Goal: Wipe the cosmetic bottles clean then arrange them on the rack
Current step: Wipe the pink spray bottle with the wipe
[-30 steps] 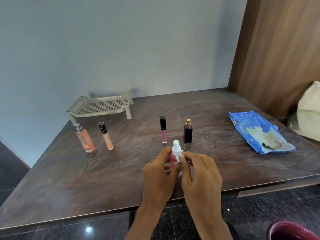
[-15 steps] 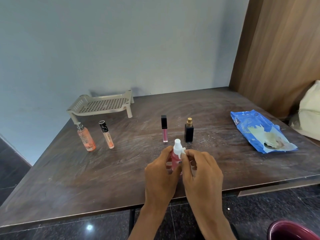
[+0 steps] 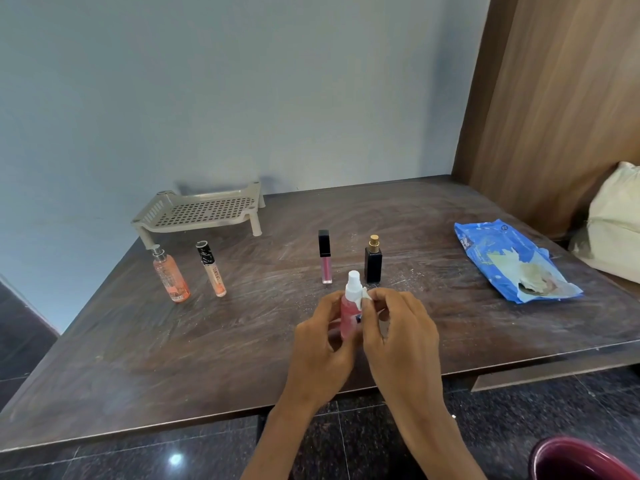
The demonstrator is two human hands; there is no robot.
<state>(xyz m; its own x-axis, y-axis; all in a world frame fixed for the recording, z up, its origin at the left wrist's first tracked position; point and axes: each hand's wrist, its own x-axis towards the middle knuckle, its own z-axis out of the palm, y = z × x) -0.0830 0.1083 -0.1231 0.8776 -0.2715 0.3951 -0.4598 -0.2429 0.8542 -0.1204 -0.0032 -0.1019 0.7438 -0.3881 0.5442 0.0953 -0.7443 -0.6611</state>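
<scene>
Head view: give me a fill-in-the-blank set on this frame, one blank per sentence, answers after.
1. The left hand holds the pink spray bottle, whose cap is ____ in colour.
2. The number of bottles standing on the rack is ____.
3. The black bottle has a ____ coloured top.
4. The right hand presses a white wipe against the bottle; the blue wipes pack lies to that hand's ____.

Answers: white; zero; gold; right
</scene>
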